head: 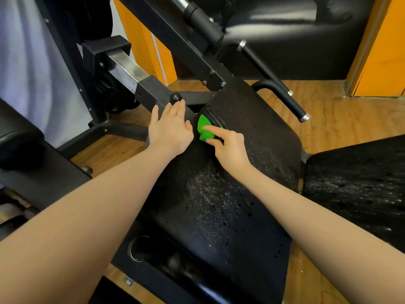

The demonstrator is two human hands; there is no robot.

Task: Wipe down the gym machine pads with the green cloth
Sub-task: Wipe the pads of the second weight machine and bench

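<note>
Pressing a bunched green cloth [205, 128] against the far left corner of the black pad [230, 183], the right hand [229, 148] had its forefinger stretched straight over the cloth while the thumb pinched the cloth's near edge from below; its other fingers were curled under and mostly hidden. The cloth lay beside some raised ridges moulded into that corner of the pad. The left hand [169, 130] lay flat just off the pad's left edge, fingers straight and close together, thumb spread toward the cloth, holding nothing; whether it touched the frame beneath could not be told. A round black knob [176, 97] stood on the black frame [151, 91] just past the left fingertips. The pad's surface was perforated and speckled with pale flecks, thickest near its middle. A second pad [359, 183] of the same kind lay off the first pad's right edge. A black handle [282, 88] with a metal end cap reached out beyond the pad's far right corner, over a wooden floor [341, 110]. No brand, label or writing could be read anywhere.
</note>
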